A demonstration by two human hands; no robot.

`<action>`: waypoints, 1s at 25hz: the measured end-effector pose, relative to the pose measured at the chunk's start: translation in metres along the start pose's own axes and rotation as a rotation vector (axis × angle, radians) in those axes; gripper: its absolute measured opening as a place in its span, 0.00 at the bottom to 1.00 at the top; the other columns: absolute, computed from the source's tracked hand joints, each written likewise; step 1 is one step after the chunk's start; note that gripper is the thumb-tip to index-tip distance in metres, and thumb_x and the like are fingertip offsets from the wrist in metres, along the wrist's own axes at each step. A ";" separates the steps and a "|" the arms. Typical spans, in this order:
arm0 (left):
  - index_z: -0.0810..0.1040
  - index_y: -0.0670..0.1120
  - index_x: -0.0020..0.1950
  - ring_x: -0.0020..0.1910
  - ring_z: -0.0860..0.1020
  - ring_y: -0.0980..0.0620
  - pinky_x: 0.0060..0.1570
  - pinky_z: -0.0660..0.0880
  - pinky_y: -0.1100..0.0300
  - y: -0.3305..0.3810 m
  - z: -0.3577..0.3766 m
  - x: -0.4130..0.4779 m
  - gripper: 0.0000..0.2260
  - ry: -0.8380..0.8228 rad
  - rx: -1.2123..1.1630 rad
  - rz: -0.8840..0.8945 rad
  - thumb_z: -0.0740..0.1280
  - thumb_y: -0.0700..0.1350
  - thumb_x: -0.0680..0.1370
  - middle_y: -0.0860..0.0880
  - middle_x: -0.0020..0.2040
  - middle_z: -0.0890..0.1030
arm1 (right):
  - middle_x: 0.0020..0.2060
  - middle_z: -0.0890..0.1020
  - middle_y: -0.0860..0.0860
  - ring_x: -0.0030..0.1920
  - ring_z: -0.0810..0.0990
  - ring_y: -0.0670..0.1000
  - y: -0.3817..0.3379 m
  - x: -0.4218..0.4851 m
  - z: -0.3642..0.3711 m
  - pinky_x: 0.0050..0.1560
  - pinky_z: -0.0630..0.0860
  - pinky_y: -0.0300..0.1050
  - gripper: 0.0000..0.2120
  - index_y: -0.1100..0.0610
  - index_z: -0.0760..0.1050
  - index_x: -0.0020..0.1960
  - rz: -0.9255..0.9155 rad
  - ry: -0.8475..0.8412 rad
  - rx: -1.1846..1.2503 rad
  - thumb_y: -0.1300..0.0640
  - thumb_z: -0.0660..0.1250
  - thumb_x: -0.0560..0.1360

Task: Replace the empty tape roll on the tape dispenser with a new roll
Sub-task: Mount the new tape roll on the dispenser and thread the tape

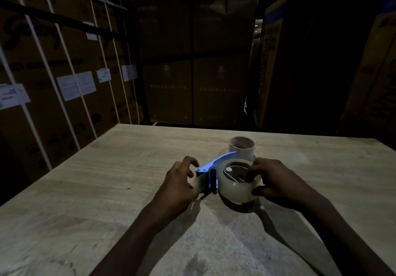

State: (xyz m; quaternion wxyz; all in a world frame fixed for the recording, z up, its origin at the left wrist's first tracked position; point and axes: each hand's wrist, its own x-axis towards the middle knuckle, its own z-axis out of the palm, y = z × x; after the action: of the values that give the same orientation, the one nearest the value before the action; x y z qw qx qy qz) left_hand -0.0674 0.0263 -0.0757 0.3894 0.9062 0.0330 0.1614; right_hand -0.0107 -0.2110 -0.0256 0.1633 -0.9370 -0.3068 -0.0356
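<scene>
A blue tape dispenser (211,164) lies on the wooden table (107,179) near its middle. A full roll of clear tape (235,192) sits on the dispenser's hub. My right hand (276,181) grips this roll from the right, thumb on its outer face and fingers over its rim. My left hand (182,181) holds the front end of the dispenser by the blade and roller, pinching a strip of tape there. Just behind the dispenser stands an empty white cardboard core (242,148), upright.
Tall stacks of strapped cardboard boxes (64,72) with white labels stand to the left, behind the table and to the right (321,61). The room is dim. The table's far edge (214,128) runs just beyond the empty core.
</scene>
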 end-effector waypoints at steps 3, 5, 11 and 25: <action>0.69 0.57 0.58 0.34 0.77 0.56 0.28 0.71 0.67 -0.002 -0.001 0.001 0.22 -0.001 0.030 0.005 0.74 0.45 0.69 0.53 0.48 0.71 | 0.49 0.73 0.44 0.49 0.72 0.45 0.001 0.001 0.002 0.44 0.73 0.40 0.15 0.47 0.77 0.51 -0.017 -0.026 0.012 0.56 0.75 0.66; 0.69 0.59 0.57 0.36 0.77 0.56 0.31 0.75 0.64 -0.004 0.000 0.000 0.23 -0.018 0.039 0.009 0.74 0.43 0.69 0.53 0.49 0.71 | 0.50 0.73 0.46 0.49 0.73 0.47 0.004 0.002 0.002 0.47 0.76 0.45 0.18 0.46 0.75 0.53 -0.040 -0.066 0.027 0.53 0.74 0.65; 0.67 0.62 0.55 0.36 0.79 0.54 0.37 0.80 0.56 -0.006 -0.002 0.000 0.24 -0.036 0.030 0.007 0.71 0.38 0.68 0.53 0.48 0.71 | 0.62 0.70 0.46 0.57 0.70 0.41 0.007 0.037 -0.005 0.52 0.72 0.37 0.30 0.45 0.66 0.66 -0.117 0.115 0.083 0.52 0.73 0.67; 0.67 0.60 0.56 0.44 0.77 0.52 0.30 0.78 0.59 -0.015 -0.005 0.004 0.25 -0.009 0.004 -0.003 0.71 0.37 0.68 0.53 0.50 0.70 | 0.61 0.73 0.51 0.61 0.69 0.58 -0.004 0.086 0.014 0.53 0.68 0.54 0.12 0.46 0.72 0.55 -0.055 -0.015 -0.517 0.50 0.67 0.72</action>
State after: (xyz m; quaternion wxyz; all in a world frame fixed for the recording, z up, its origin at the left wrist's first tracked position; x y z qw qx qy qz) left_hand -0.0645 0.0410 -0.0824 0.3879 0.9077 0.0329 0.1565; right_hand 0.0562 -0.1547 -0.0228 -0.0847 -0.9391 -0.3142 -0.1104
